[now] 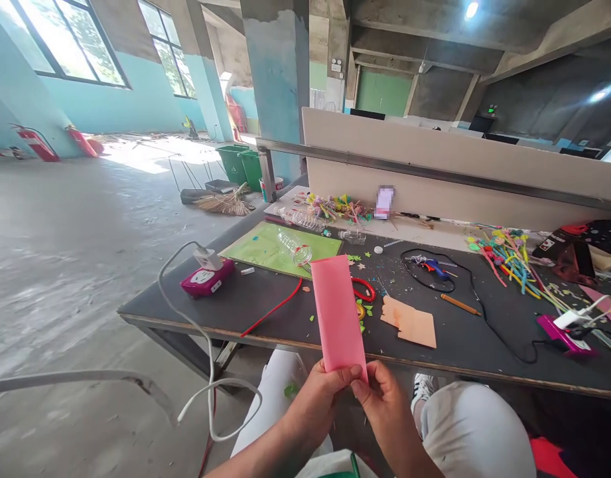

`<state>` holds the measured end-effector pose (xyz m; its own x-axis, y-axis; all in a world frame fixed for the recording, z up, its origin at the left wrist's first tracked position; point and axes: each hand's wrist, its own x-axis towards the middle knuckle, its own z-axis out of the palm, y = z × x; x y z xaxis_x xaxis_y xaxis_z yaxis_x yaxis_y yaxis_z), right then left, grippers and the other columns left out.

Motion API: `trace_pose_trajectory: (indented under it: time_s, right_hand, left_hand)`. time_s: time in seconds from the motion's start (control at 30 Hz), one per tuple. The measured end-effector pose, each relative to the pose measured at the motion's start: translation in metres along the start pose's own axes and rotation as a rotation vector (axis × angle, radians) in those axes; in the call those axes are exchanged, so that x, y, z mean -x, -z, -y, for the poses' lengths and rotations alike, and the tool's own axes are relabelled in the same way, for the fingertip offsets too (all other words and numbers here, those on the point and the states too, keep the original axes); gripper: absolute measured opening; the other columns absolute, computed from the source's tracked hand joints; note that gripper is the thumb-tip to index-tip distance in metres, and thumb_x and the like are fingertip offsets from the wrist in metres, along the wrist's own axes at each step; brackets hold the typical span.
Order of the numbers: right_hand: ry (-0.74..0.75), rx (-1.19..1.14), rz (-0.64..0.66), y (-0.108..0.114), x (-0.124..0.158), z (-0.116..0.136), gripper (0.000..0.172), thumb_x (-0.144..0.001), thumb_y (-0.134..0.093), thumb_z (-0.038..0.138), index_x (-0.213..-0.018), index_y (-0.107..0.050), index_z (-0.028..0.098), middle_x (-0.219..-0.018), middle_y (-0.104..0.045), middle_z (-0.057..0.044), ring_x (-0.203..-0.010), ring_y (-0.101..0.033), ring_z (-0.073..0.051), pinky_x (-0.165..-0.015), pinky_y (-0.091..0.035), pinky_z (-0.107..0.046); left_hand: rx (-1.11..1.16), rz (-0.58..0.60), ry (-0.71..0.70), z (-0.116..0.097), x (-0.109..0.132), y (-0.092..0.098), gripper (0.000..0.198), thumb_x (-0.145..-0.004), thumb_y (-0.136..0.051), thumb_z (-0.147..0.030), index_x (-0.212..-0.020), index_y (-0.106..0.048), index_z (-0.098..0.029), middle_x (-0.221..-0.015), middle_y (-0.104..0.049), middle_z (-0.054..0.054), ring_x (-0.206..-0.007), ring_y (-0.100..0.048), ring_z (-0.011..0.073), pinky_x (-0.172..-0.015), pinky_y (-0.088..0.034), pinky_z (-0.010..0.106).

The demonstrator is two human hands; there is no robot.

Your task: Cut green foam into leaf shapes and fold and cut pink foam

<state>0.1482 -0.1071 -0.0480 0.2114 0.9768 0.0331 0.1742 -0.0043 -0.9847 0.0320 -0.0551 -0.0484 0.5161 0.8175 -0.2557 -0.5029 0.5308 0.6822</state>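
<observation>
At desk | smooth oblong pink paper | left fingers, right fingers pinching its base

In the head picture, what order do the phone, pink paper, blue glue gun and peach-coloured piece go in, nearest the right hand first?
1. Pink paper, in the right hand.
2. Peach-coloured piece, table's front, right.
3. Blue glue gun, farther back.
4. Phone, by the panel.

Paper was recorded as plain pink; sheet as light green; tabletop as dark grey; socket block as magenta (white-faced).
</observation>
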Motion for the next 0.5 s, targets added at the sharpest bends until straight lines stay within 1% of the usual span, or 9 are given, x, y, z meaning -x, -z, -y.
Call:
trace_pose_trajectory:
  time_s: [0.1, 0.2, 0.33, 0.4, 0.5]
  right_hand:
    - [-0.038, -0.065, -0.009, 0.001, -0.003, -0.003, 0.029, -0.083, -0.063, 0.047, -0.076, -0.065, 0.018, -0.072, -0.067, -0.002, -0.071, -0.057, -0.018, -0.069, -0.046, -0.027]
    - [-0.041, -0.140, 0.028, 0.006, -0.004, -0.001, 0.029, -0.082, -0.064, 0.047, -0.073, -0.065, 0.019, -0.069, -0.064, 0.000, -0.069, -0.053, -0.017, -0.067, -0.043, -0.026]
    - [-0.054, -0.139, 0.096, 0.016, -0.005, 0.001, 0.028, -0.080, -0.065, 0.046, -0.074, -0.065, 0.019, -0.067, -0.060, 0.002, -0.065, -0.048, -0.015, -0.062, -0.039, -0.024]
    - [-0.071, -0.141, 0.103, 0.020, -0.005, 0.000, 0.028, -0.079, -0.066, 0.046, -0.073, -0.065, 0.019, -0.065, -0.058, 0.003, -0.062, -0.046, -0.014, -0.058, -0.036, -0.024]
    - [-0.078, -0.122, 0.110, 0.022, -0.005, 0.000, 0.028, -0.079, -0.066, 0.046, -0.072, -0.064, 0.019, -0.062, -0.056, 0.003, -0.059, -0.045, -0.013, -0.056, -0.035, -0.024]
  left_hand:
    - [0.011, -0.005, -0.009, 0.001, 0.002, -0.001, 0.015, -0.065, -0.078, -0.020, -0.075, -0.070, -0.011, -0.068, -0.065, 0.003, -0.065, -0.056, 0.0129, -0.067, -0.042, 0.024]
    - [0.007, 0.044, -0.001, -0.002, 0.003, 0.000, 0.016, -0.068, -0.076, -0.022, -0.078, -0.071, -0.010, -0.071, -0.066, 0.005, -0.068, -0.057, 0.0141, -0.068, -0.042, 0.025]
    - [-0.013, 0.146, 0.036, -0.012, 0.006, 0.004, 0.025, -0.067, -0.077, -0.021, -0.088, -0.073, -0.008, -0.083, -0.070, 0.010, -0.075, -0.060, 0.0169, -0.074, -0.044, 0.027]
    - [-0.013, 0.159, 0.052, -0.018, 0.007, 0.006, 0.029, -0.067, -0.078, -0.021, -0.091, -0.073, -0.007, -0.086, -0.071, 0.011, -0.076, -0.061, 0.0176, -0.075, -0.045, 0.028]
    - [0.005, 0.156, 0.066, -0.028, 0.007, 0.008, 0.028, -0.070, -0.077, -0.022, -0.093, -0.073, -0.006, -0.085, -0.072, 0.012, -0.073, -0.063, 0.0173, -0.071, -0.047, 0.028]
